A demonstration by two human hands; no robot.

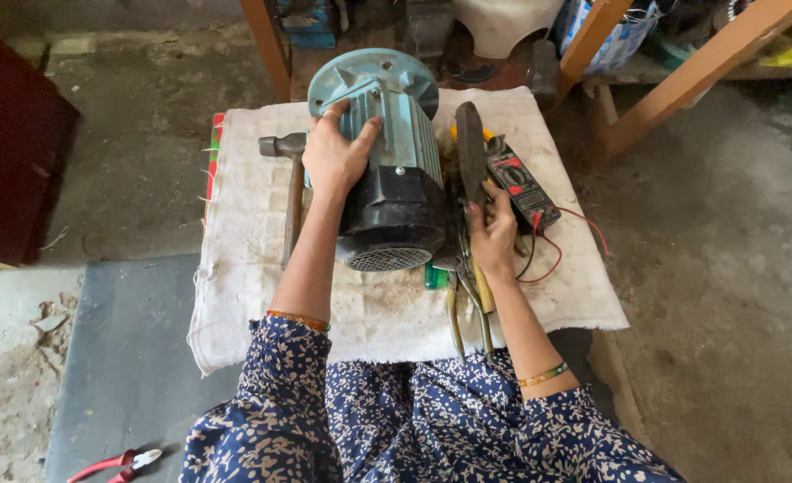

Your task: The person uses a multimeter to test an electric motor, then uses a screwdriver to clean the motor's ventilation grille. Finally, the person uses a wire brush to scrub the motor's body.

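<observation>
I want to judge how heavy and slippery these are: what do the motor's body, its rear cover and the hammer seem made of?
The motor body looks like cast metal painted teal, judging by its ribbed fins and bolted flange. The rear cover is glossy black with a perforated grille, either painted sheet metal or plastic; hard to tell. The hammer has a dull grey steel-looking head on a worn wooden handle.
</observation>
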